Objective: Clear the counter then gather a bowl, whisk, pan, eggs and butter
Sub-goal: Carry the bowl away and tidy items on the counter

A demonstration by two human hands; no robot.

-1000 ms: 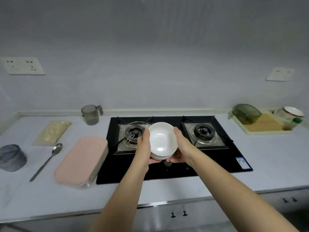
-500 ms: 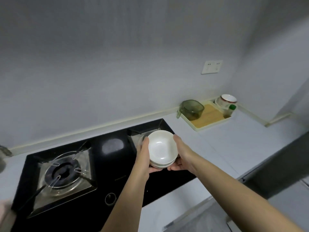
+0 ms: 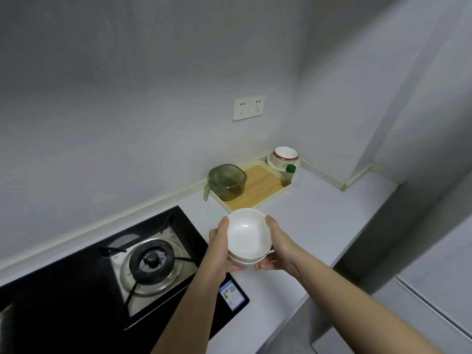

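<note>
— So where was the stack of white bowls at that moment?

— Up in the air between both hands. It hung above the spot where the right edge of the black gas hob met the pale counter, and it touched neither.

— How did the hands sit on it?

— The left hand clasped the stack's left side, thumb against the top rim and fingers curled underneath. The right hand mirrored it, thumb on the opposite rim and fingers wrapped under the bottom bowl.

— How many bowls were there?

— At least two, nested. Beyond that I couldn't tell.

— And farther back?

— Against the wall lay a wood-bottomed tray. A green container with a handle stood on its left end, and a small green-capped bottle at its right end. Just behind the bottle, a red-rimmed bowl sat in the corner. Higher up was a double wall socket.
</note>
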